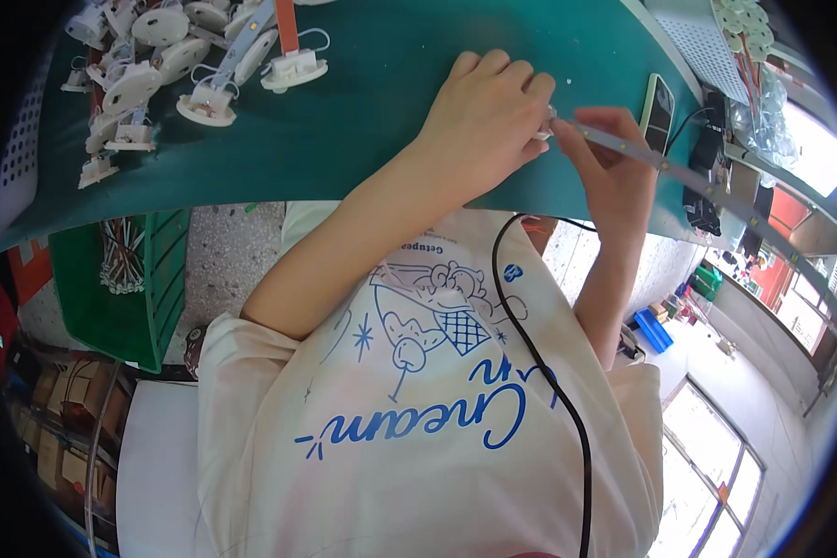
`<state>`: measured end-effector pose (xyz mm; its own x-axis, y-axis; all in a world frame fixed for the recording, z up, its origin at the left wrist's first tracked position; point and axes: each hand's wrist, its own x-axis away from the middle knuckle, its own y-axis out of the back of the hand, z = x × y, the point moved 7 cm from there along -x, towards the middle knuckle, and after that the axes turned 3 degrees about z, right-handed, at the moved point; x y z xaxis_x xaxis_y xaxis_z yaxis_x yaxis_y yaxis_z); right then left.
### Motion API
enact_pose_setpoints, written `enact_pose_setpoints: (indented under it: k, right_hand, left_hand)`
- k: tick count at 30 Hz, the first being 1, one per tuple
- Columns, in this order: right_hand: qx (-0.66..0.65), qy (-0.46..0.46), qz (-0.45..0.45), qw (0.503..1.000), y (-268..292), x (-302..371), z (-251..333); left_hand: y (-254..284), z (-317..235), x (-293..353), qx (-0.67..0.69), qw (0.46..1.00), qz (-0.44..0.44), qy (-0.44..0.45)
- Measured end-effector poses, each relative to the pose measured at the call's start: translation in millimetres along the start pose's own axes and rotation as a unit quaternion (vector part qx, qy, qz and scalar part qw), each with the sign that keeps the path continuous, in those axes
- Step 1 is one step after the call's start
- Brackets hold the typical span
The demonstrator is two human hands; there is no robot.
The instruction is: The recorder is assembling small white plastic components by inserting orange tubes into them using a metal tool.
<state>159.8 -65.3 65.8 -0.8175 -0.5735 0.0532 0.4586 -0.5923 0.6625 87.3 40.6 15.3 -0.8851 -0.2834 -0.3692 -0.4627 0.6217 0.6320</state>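
A long, thin light strip is held at its near end between the two hands, just above the green counter. The left hand is curled palm-down over the strip's tip, fingers bent and closed around a small white piece (what exactly is pinched beneath cannot be told, since the knuckles hide it). The right hand is closed in a pinch on the strip just beside the left, thumb and forefinger on its edges. From there the strip runs away to the right, past a phone lying on the counter and out over the edge.

The joining of tip and white piece is judged to be the step in hand. It would be done best with the strip kept flat and in line with the piece, the right-hand grip kept close to the end so the strip cannot buckle, and the long free length kept from dragging sideways. A heap of white fittings lies well apart at the far left of the counter, above a green crate below.
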Motion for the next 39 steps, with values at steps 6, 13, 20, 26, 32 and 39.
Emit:
enact_pose_setpoints:
  k: [6,13,20,26,32,39]
  right_hand:
    - [-0.050,-0.028,0.026,0.998,14.6,0.4,8.0]
    - [-0.265,0.126,0.204,0.934,2.8,-65.1,37.0]
    - [0.207,0.231,-0.094,0.946,-27.0,-282.9,1.5]
    - [0.205,0.167,-0.009,0.964,-25.3,-318.9,-35.5]
    - [0.188,0.273,0.103,0.938,67.3,-259.3,24.1]
    - [0.114,0.193,-0.009,0.974,201.9,-124.2,56.4]
  left_hand:
    - [2.2,-1.4,1.1,0.032,0.999,0.025,0.021]
    - [67.7,17.9,-2.9,0.211,0.958,-0.057,0.186]
    - [205.8,28.6,34.7,-0.061,0.936,-0.231,0.258]
    - [210.8,33.2,47.2,-0.208,0.911,-0.227,0.273]
    - [189.7,4.6,39.3,-0.220,0.923,-0.280,0.149]
    - [91.8,-19.3,-9.5,0.026,0.989,-0.141,0.037]
